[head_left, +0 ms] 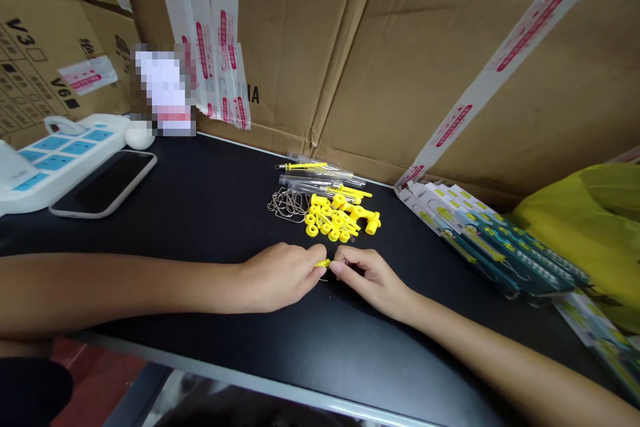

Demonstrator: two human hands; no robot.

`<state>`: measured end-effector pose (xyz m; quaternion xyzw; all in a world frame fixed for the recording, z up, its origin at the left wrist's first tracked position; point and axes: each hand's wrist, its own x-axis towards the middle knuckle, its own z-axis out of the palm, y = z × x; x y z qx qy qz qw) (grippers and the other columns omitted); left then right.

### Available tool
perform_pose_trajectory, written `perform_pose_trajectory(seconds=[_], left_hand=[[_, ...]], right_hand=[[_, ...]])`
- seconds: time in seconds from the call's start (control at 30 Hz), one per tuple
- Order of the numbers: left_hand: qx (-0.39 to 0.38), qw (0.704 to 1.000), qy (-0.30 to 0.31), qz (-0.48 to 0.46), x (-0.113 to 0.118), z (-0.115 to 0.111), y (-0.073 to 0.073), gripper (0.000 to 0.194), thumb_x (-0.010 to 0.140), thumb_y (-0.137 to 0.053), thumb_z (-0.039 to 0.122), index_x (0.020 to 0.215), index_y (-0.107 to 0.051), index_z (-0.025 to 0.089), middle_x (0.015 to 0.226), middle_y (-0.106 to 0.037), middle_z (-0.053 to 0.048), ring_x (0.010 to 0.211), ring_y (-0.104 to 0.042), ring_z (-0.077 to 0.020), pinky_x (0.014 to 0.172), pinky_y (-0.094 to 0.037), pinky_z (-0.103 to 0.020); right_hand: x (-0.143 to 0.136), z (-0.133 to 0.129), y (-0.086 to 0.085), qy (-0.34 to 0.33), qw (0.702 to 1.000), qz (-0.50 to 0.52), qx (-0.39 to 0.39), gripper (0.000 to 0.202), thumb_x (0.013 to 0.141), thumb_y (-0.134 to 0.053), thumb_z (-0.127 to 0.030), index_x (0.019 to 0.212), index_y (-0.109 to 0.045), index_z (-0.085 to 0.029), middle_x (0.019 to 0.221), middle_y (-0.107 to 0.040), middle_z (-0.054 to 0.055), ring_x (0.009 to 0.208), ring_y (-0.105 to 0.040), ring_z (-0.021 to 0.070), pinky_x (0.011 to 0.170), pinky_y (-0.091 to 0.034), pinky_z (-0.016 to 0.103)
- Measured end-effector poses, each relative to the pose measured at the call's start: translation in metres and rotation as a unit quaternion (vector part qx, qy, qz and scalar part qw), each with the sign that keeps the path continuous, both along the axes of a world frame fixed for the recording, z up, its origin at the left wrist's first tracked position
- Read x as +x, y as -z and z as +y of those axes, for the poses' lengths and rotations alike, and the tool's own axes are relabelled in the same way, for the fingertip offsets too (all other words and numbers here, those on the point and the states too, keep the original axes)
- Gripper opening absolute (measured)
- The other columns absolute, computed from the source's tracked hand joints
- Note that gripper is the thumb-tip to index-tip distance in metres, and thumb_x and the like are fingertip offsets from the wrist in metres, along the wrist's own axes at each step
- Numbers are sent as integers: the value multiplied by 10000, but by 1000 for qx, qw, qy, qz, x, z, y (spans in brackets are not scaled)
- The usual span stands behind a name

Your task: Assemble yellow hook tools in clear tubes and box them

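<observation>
My left hand (285, 277) is closed, pinching a small yellow plastic part (324, 264) between thumb and forefinger. Right beside it, my right hand (373, 277) is also closed, its thumb and forefinger pinching a thin bent metal wire (343, 261). The fingertips of both hands almost meet over the black table, and whether wire and yellow part touch is too small to tell. Just beyond the hands lies a pile of yellow plastic rings and fittings (335, 217). Left of that pile is a tangle of bent wire hooks (290, 205).
Behind the pile lie clear plastic tubes (315, 181) and a yellow stick (306, 165). Packaged items (493, 240) are stacked at right beside a yellow bag (580, 233). A phone (105, 185) and power strip (65, 147) occupy the left. Cardboard boxes (280, 33) wall the back.
</observation>
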<state>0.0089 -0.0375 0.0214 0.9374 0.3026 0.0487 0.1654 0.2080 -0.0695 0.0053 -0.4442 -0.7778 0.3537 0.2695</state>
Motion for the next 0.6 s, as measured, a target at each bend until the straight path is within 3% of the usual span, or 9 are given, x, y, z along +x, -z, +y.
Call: perform_pose_trajectory(seconds=[0.6], left_hand=[[12, 1000, 15, 4, 1, -2, -1, 224, 955, -262, 284, 817, -421, 206, 653, -603, 1, 591, -616, -199, 496, -280, -280]], right_hand=[[-3, -2, 0, 6, 1000, 5, 29, 293, 945, -419, -319, 714, -516, -168, 631, -485, -23, 584, -452, 92, 576, -362, 213]])
